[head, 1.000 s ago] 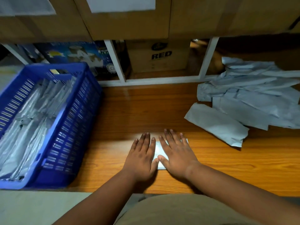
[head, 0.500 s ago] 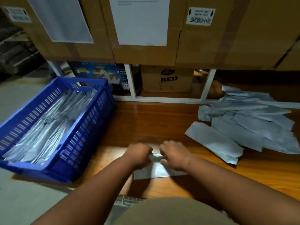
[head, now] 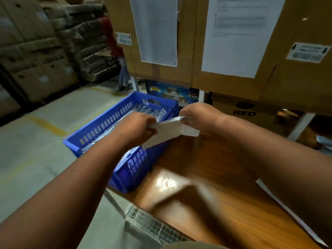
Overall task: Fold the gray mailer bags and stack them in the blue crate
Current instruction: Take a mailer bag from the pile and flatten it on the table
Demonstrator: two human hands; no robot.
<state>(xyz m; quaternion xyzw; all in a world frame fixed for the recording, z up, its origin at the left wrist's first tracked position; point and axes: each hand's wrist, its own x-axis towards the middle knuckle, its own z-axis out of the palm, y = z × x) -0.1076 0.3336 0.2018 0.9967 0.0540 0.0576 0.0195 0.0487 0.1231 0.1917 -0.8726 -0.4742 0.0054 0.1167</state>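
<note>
A folded gray mailer bag (head: 168, 131) hangs in the air over the right rim of the blue crate (head: 100, 126). My left hand (head: 136, 127) grips its left end and my right hand (head: 199, 116) pinches its right end. Inside the crate lie several folded gray bags (head: 143, 111) in rows. The crate sits at the left end of the wooden table (head: 206, 186). The loose pile of unfolded bags shows only as a sliver (head: 323, 142) at the right edge.
Stacked cardboard boxes (head: 224, 42) with paper sheets stand behind the table. A white frame post (head: 300, 126) and a box marked RED (head: 244, 112) sit under them. Concrete floor (head: 36, 150) lies to the left. A person (head: 118, 56) stands far back.
Both hands picked the folded bag up off the table and carried it left to above the crate. My view swung left, so the loose pile slid almost out of sight.
</note>
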